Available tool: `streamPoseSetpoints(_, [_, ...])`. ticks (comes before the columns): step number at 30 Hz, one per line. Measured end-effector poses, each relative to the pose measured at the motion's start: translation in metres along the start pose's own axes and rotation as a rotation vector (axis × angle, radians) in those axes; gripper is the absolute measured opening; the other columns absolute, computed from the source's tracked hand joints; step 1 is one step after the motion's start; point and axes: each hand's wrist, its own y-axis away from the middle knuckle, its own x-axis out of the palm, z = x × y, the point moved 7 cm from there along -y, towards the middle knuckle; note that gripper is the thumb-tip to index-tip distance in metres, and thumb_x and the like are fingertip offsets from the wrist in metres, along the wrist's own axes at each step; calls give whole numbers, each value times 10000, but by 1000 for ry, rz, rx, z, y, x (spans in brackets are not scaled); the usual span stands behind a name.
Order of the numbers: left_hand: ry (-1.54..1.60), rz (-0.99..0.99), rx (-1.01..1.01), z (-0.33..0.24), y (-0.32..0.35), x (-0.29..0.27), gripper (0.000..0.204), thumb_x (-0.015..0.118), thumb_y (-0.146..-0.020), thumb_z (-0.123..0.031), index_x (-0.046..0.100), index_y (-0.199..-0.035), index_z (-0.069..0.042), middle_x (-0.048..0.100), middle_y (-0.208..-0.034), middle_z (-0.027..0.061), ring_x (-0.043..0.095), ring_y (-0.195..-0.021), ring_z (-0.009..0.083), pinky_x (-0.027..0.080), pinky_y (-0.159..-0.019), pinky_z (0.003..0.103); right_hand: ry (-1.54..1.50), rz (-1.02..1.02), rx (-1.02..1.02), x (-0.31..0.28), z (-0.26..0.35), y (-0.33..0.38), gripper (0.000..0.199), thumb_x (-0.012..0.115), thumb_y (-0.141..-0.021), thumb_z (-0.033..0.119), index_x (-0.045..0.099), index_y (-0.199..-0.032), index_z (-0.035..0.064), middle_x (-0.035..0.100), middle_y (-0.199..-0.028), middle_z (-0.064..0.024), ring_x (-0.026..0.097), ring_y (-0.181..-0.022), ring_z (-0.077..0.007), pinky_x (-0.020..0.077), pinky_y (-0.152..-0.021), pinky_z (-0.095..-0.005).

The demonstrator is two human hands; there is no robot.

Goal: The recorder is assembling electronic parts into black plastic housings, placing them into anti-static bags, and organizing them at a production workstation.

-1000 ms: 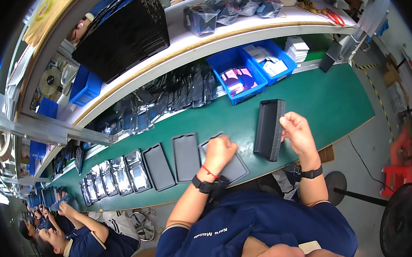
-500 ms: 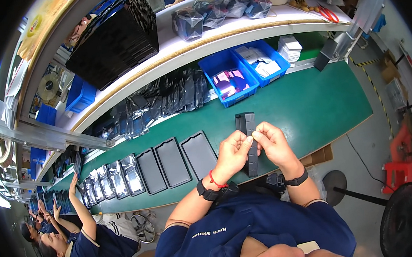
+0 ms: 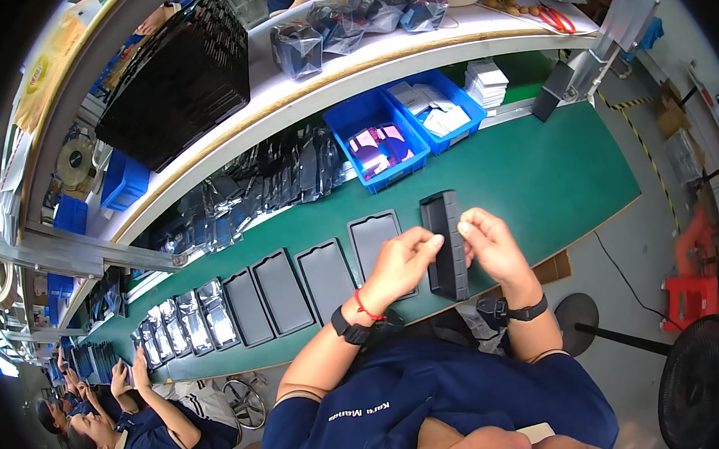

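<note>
Your right hand (image 3: 495, 248) grips the right rim of the dark tray (image 3: 449, 262), right of centre, presumably steadying its tilt. Your left hand's (image 3: 397, 263) fingers are pinched together; tray contact unclear. Grey trays (image 3: 282, 292) line the bench (image 3: 540, 178), apparently spaced for access.

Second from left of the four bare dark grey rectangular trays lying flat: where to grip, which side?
Likely its near short rim, from the front of the green bench: that dark grey tray lies flat, rim raised, neighbouring trays along both long sides.

Dark tray stack (image 3: 452, 255), tilted on edge, hollow leftward, in right hand (image 3: 493, 247)
</note>
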Motion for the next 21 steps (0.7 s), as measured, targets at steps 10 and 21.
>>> streamPoseSetpoints(10, [241,-64,-73,-6,-11,34,252,543,-909,-204,538,-726,-31,556,-555,8,498,-415,52,354,-362,190,-156,-120,-5,-26,-13,5,116,464,-929,132,513,-854,60,474,-640,17,463,-553,-67,406,-501,-218])
streamPoseSetpoints(21, [-239,62,-68,8,-51,52,295,580,-873,-241,590,-699,-3,549,-516,24,523,-441,86,406,-409,239,-54,-282,-66,-96,8,13,113,504,-914,154,532,-845,69,481,-630,31,454,-533,-42,384,-468,-197])
